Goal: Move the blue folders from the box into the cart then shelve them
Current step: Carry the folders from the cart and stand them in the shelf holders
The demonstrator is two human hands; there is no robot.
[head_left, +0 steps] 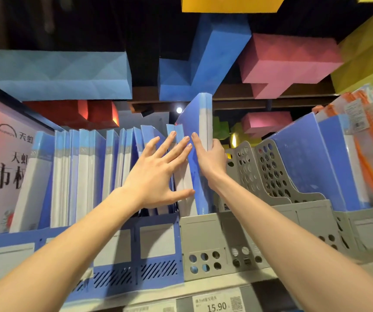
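Shelving step. Right hand point(212, 158) has its fingers point(195, 140) clamped on a folder point(200, 118), which sticks up above the row point(86, 167). Left hand point(156, 174), fingers spread flat, presses the row aside. Next: slide it straight down, probably into the blue rack point(158, 242), though the slot's hidden.

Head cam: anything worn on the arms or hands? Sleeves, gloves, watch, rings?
Nothing worn that shows. The left hand and right hand are ungloved, no rings visible. The left forearm and right forearm are bare to the frame's edge: no sleeves, watch or bracelet in view.
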